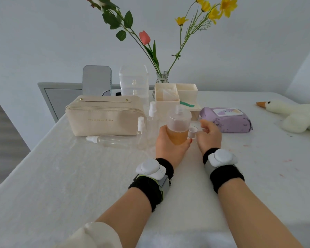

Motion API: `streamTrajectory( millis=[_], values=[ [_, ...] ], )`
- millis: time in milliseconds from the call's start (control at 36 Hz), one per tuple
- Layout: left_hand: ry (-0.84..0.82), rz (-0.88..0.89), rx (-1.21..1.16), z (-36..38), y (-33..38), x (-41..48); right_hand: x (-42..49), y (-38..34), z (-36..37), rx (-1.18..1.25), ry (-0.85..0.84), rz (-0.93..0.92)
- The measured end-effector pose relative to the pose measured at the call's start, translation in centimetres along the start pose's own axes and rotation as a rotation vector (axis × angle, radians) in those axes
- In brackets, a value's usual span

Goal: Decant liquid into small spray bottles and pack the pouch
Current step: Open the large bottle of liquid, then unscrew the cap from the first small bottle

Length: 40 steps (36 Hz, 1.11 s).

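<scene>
My left hand (168,145) grips a large frosted bottle (178,122) of amber liquid, held upright above the table. My right hand (208,136) is just right of it and pinches a small white funnel-like cap (192,131) beside the bottle. Two small clear spray bottles (151,120) with white tops stand to the left of the big bottle. A third spray bottle (107,140) lies on its side in front of the beige pouch (104,117), which stands zipped at the left.
A purple wipes pack (226,119) lies to the right. Cream organiser boxes (175,94), a clear drawer unit (134,83), a mirror (97,80) and a flower vase (162,77) line the back. A plush goose (290,113) lies at far right. White cloth covers the table (79,176).
</scene>
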<state>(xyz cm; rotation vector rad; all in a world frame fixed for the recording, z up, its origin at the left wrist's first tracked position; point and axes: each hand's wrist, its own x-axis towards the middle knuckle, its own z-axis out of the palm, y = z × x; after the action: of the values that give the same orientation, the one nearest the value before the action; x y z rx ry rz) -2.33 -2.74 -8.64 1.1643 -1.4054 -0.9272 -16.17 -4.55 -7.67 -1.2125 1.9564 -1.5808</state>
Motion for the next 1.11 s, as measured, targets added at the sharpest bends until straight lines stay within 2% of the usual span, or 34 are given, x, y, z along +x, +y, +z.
streamTrajectory(
  millis=[111, 222, 306, 389, 750, 917, 1028, 1111],
  values=[
    [-0.002, -0.006, -0.003, 0.1, 0.4, 0.0, -0.9, -0.7, -0.8, 0.290, 0.063, 0.021],
    [0.001, -0.014, -0.046, 0.5, 0.8, 0.1, -2.5, -1.3, -1.2, 0.486, -0.100, -0.121],
    [0.002, 0.006, -0.061, 1.3, 0.9, 0.3, -3.6, -1.2, -0.6, 0.411, -0.227, -0.218],
    [0.004, 0.050, -0.046, 1.7, 0.6, 0.2, -4.3, -0.9, 0.4, 0.301, -0.253, -0.264],
    [-0.081, 0.099, 0.027, 0.5, 0.9, -0.4, -4.1, -0.7, 0.6, 0.148, -0.220, -0.252],
    [-0.140, 0.053, 0.114, -0.7, 1.1, -1.9, -4.2, -1.0, 0.5, 0.110, -0.219, -0.270],
    [-0.093, 0.110, 0.141, -2.5, 1.7, -3.2, -4.9, -2.0, 0.2, 0.164, -0.214, -0.325],
    [-0.021, 0.217, 0.132, -3.8, 2.2, -3.6, -5.1, -2.1, 0.0, 0.151, -0.168, -0.382]
  ],
)
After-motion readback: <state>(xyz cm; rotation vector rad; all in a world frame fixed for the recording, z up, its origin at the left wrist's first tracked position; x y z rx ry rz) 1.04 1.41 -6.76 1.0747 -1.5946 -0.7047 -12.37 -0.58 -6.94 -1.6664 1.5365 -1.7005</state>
